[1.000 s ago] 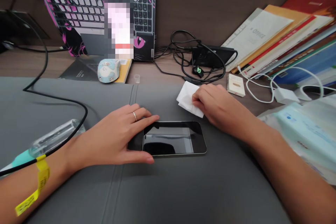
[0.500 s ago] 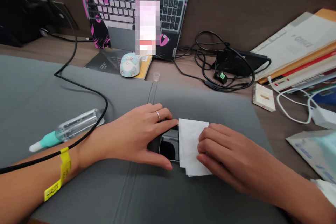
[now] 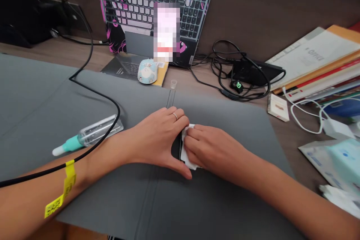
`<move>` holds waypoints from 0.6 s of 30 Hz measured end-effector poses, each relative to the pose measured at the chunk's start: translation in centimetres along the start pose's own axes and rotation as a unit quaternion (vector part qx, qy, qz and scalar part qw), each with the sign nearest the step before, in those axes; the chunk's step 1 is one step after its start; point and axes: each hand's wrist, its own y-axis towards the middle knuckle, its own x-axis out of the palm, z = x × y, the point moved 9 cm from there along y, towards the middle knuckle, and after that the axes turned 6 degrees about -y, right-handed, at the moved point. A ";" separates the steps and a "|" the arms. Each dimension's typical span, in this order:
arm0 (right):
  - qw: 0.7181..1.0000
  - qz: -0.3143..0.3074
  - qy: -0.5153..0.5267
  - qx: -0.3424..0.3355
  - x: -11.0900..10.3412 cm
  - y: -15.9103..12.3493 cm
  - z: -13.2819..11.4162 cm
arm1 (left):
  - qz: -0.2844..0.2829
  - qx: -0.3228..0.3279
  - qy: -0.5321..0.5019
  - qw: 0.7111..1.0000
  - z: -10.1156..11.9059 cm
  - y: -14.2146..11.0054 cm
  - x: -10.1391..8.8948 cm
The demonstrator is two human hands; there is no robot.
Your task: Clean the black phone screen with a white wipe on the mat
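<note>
A black, glossy phone (image 3: 177, 147) lies flat on the grey desk mat (image 3: 225, 202), mostly covered by my hands. My left hand (image 3: 157, 135), with a ring on one finger, holds it from the left, fingers at its far edge and thumb at its near edge. White tissue (image 3: 188, 156) is bunched under the curled fingers of my right hand (image 3: 208, 146), pressed onto the phone's surface. Left of my left wrist lies a clear bottle (image 3: 98, 131) with a teal and white top. A black cable (image 3: 92, 90) passes over the bottle and my left forearm.
Behind the mat stand a laptop (image 3: 135, 15) and a blurred-out upright object (image 3: 165, 33). Nearby are a mouse (image 3: 148, 71) and a small clear cup (image 3: 173, 84). Tangled black cables (image 3: 222, 71), books (image 3: 317, 63), a small box (image 3: 278, 107) and a tissue pack (image 3: 334, 161) line the right.
My right hand has moved left over the phone, and the flat tissue is now crumpled beneath its fingers. My left fingers are more bent. The view has shifted slightly.
</note>
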 end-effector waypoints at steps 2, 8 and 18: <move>1.000 0.014 0.005 0.021 -0.3 -1.1 0.4 | 0.001 0.001 0.009 1.000 0.0 0.0 -0.2; 0.997 0.007 -0.022 0.075 -0.4 -4.9 1.5 | -0.003 0.016 0.030 0.999 0.1 -0.1 -0.4; 0.997 -0.010 -0.033 0.063 0.1 1.1 0.1 | -0.054 0.020 0.025 0.998 0.0 -0.2 0.3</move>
